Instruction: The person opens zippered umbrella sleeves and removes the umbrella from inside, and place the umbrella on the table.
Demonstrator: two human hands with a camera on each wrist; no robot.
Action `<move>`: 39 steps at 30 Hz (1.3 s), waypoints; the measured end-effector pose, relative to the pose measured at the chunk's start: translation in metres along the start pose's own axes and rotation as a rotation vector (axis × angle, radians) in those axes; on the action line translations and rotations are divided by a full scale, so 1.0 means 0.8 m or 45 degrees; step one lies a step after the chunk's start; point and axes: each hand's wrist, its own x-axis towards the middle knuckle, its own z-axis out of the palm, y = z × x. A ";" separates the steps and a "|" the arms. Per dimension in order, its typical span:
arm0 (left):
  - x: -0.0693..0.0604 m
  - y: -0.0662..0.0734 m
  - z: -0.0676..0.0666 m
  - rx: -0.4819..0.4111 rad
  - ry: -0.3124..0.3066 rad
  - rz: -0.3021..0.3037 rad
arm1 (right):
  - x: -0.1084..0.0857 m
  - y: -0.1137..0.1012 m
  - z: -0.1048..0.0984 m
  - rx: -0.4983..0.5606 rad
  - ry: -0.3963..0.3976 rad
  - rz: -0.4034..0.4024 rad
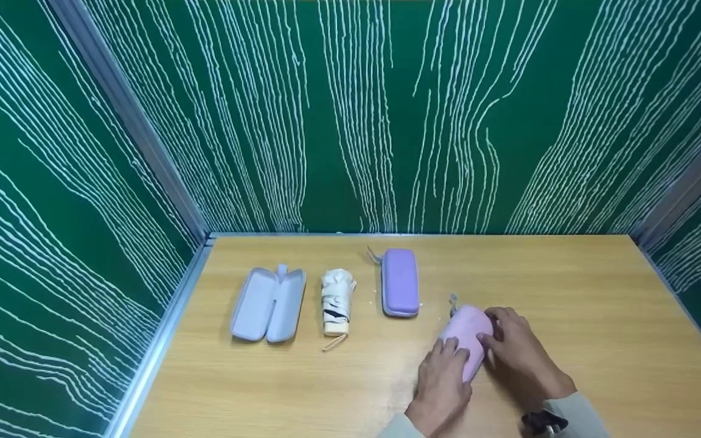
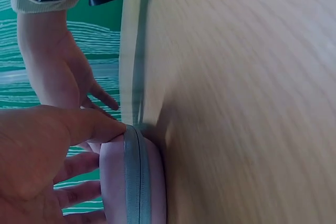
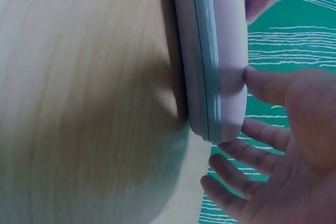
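Observation:
A pink zippered case (image 1: 469,331) lies closed and slanted on the right half of the table, a grey loop at its far end. My left hand (image 1: 443,377) holds its near part, fingers over the top; in the left wrist view, its thumb (image 2: 100,125) rests by the grey zipper (image 2: 137,174). My right hand (image 1: 522,350) is at the far right end of the case. In the right wrist view, the right thumb (image 3: 268,85) touches the case's top, while the other fingers (image 3: 252,156) extend around its end. The zipper seam looks closed.
Left of the pink case lies a purple zippered case (image 1: 400,283). Farther left are a folded cream umbrella (image 1: 336,298) with a wrist cord and an open light-blue case (image 1: 253,304). Green panels (image 1: 350,121) with white lines rise behind the wooden table (image 1: 265,389) and beside it.

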 end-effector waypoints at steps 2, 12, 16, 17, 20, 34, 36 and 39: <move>0.000 -0.002 -0.001 -0.022 -0.009 0.003 | 0.002 0.004 -0.004 0.027 -0.011 -0.023; 0.007 -0.006 -0.007 -0.092 -0.122 -0.043 | 0.020 0.020 -0.024 -0.032 -0.097 -0.076; 0.010 -0.007 -0.009 -0.103 -0.162 -0.050 | 0.031 0.025 -0.027 -0.077 -0.134 -0.115; 0.010 -0.008 -0.009 -0.104 -0.165 -0.047 | 0.034 0.026 -0.028 -0.084 -0.148 -0.128; 0.010 -0.010 -0.010 -0.095 -0.166 -0.030 | 0.041 0.028 -0.031 -0.095 -0.202 -0.143; 0.014 -0.026 -0.014 -0.201 -0.208 0.033 | 0.063 0.042 -0.039 -0.238 -0.278 -0.453; 0.015 -0.028 -0.016 -0.209 -0.219 0.036 | 0.064 0.043 -0.038 -0.243 -0.279 -0.509; 0.015 -0.031 -0.019 -0.218 -0.249 0.032 | 0.068 0.046 -0.035 -0.257 -0.235 -0.667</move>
